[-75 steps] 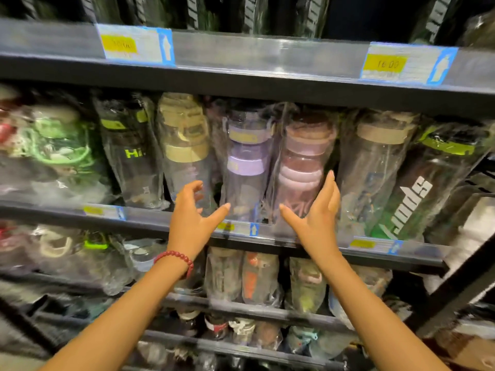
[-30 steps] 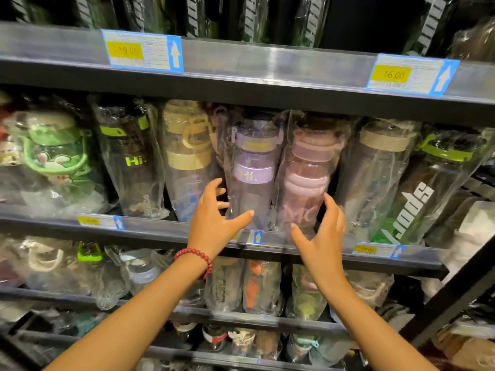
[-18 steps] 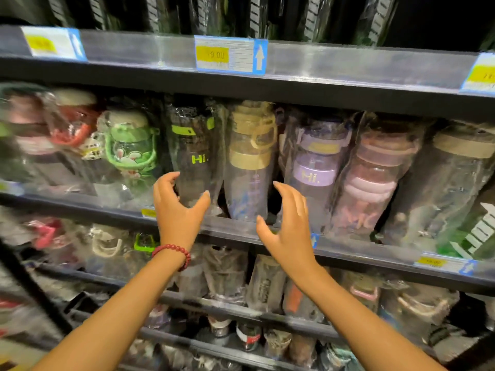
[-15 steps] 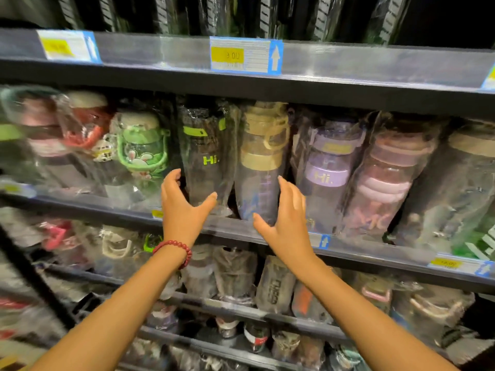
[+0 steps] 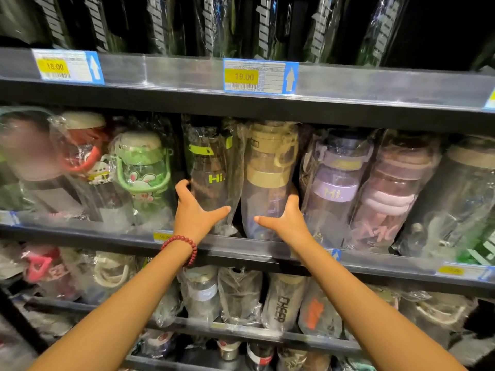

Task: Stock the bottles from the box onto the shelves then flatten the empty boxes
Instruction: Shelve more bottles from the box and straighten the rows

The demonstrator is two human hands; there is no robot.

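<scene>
A: Left hand (image 5: 197, 214) grips which bottle?
B: The black "Hi." bottle (image 5: 210, 172); right hand (image 5: 288, 218) cups the tan-capped bottle (image 5: 269, 178), at 3 o'clock beside it, under the "19.00" tag (image 5: 259, 76)

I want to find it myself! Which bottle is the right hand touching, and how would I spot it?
Find the shelf under the yellow 19.00 price tag, where wrapped bottles stand in a row. The right hand is on the clear bottle with the tan lid, about midway along. Its neighbours both say "Hi.": a dark bottle with lime trim on its left, a purple-banded bottle on its right.
</scene>
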